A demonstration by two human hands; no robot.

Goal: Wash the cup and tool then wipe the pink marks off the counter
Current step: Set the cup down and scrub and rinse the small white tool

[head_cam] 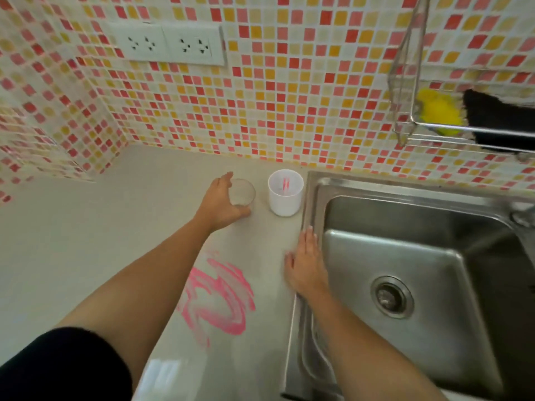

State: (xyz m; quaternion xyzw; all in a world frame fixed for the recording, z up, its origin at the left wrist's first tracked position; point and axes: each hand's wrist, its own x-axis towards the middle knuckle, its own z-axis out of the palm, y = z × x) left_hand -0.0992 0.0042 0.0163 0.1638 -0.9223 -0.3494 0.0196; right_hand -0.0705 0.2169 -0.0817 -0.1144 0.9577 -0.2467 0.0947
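A clear glass cup (243, 192) stands on the beige counter (86, 241) near the tiled back wall. My left hand (221, 202) is wrapped around its left side, thumb at the front. Just right of it stands a white cup (285, 193) with a pink-streaked tool (285, 185) inside. A swirl of pink marks (218, 296) covers the counter in front of the cups. My right hand (305, 266) lies flat, fingers together, on the counter at the left rim of the steel sink (405, 256), holding nothing.
A wire rack (434, 131) on the wall above the sink holds a yellow sponge (437, 111) and a black cloth (498, 120). Two double wall sockets (170, 44) sit on the tiled wall. The sink drain (392, 296) is uncovered.
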